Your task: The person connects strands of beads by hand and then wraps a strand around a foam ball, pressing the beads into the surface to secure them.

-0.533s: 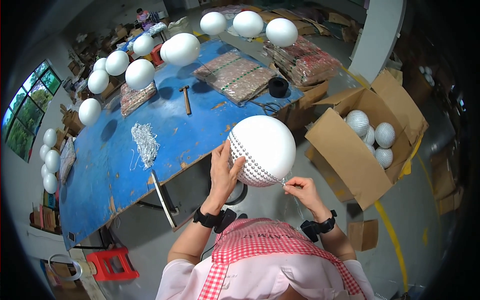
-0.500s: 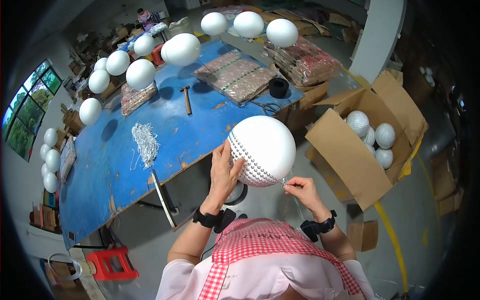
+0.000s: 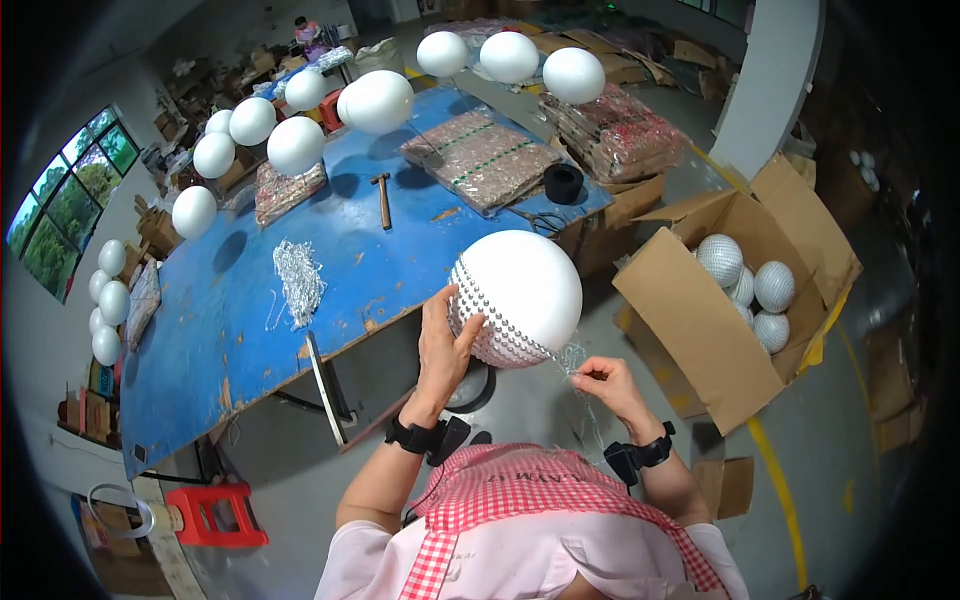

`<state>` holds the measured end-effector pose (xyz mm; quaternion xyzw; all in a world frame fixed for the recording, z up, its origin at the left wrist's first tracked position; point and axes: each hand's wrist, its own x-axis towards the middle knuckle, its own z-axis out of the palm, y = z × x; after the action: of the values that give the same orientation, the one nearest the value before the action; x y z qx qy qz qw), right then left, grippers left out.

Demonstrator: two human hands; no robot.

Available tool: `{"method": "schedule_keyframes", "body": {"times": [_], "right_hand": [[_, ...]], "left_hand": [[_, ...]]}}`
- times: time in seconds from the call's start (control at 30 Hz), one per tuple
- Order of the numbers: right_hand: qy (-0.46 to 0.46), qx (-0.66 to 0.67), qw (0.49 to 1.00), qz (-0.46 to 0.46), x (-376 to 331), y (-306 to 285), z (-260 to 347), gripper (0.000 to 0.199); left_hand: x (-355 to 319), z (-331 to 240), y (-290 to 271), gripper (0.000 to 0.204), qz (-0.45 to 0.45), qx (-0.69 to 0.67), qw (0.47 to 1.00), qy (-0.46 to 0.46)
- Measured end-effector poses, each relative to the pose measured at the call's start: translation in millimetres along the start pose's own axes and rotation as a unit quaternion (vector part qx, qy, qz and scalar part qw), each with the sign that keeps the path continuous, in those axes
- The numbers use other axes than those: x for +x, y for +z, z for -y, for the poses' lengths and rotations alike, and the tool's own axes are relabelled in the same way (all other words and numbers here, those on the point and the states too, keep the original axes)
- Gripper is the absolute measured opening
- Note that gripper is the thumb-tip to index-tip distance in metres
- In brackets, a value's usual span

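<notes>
A large white ball point(image 3: 525, 285) sits in front of me near the table edge, its lower left part wrapped in rows of silver beads point(image 3: 490, 325). My left hand point(image 3: 445, 345) grips the ball from the left, thumb and fingers pressed on the beaded rows. Below and right of the ball, my right hand point(image 3: 606, 385) pinches a thin silver bead string point(image 3: 572, 362) that runs up to the ball's lower edge. More of the string dangles beneath that hand. What supports the ball underneath is hidden.
The blue table point(image 3: 370, 270) carries a tangle of silver strings point(image 3: 299, 283), a hammer point(image 3: 383, 202), scissors point(image 3: 540, 218), black tape point(image 3: 563, 184) and wrapped packs point(image 3: 480, 160). White balls point(image 3: 295, 146) stand above it. An open carton point(image 3: 700, 330) at right holds silver balls point(image 3: 720, 260). A red stool point(image 3: 218, 515) stands lower left.
The ball and my left hand have shifted slightly left in view. My right hand has drawn a little away from the ball, with more string showing between them.
</notes>
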<state>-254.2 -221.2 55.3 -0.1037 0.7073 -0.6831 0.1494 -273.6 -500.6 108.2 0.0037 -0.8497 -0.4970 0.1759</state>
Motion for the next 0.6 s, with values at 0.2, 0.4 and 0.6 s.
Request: {"method": "schedule_keyframes", "body": {"times": [0.2,0.4,0.6], "right_hand": [[0.086,-0.305,0.946,0.061,3,0,12,0.013],[-0.039,0.100,0.994,0.025,7,7,17,0.015],[-0.043,-0.015,0.999,0.019,-8,7,33,0.017]], "left_hand": [[-8,-8,11,0.085,-0.024,0.075,0.995,0.059],[-5,-8,15,0.092,-0.015,0.032,0.999,0.029],[1,-10,11,0.086,0.005,0.001,1.000,-0.007]]}}
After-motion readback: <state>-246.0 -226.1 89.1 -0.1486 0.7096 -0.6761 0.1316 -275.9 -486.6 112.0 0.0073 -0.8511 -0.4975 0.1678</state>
